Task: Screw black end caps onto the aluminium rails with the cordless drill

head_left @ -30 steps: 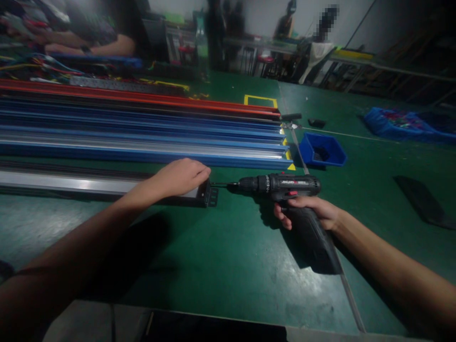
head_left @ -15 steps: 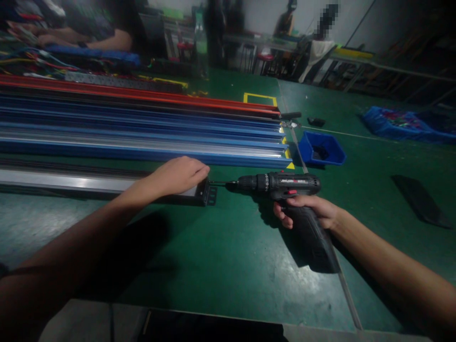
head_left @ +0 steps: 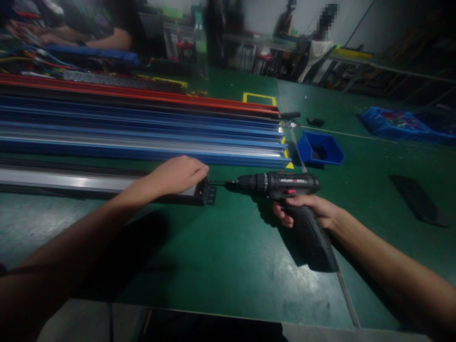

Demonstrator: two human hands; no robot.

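Note:
My right hand (head_left: pixel 302 211) grips a black cordless drill (head_left: pixel 292 183) by its handle, index finger by the red trigger. The drill lies level, its long thin bit (head_left: pixel 221 182) pointing left and reaching the end of a long metal profile (head_left: pixel 89 179). That profile is silver on top with dark sides. A black end plate with a slotted bracket (head_left: pixel 211 194) closes its right end. My left hand (head_left: pixel 181 175) is closed over the profile just behind this end, fingers together along the far side. The bit's tip meets the end plate near my fingertips, where detail is hard to see.
Several blue profiles (head_left: pixel 142 140) and a red one (head_left: pixel 142 90) lie behind, parallel. A blue bin (head_left: pixel 322 149) with dark parts stands right of them. A flat black piece (head_left: pixel 418 199) lies far right. Across the green table (head_left: pixel 221 266), a person's arms (head_left: pixel 110 40) are near coloured wires.
Almost nothing differs. The whole view shifts very slightly; both hands, the drill and the profile keep their positions relative to each other.

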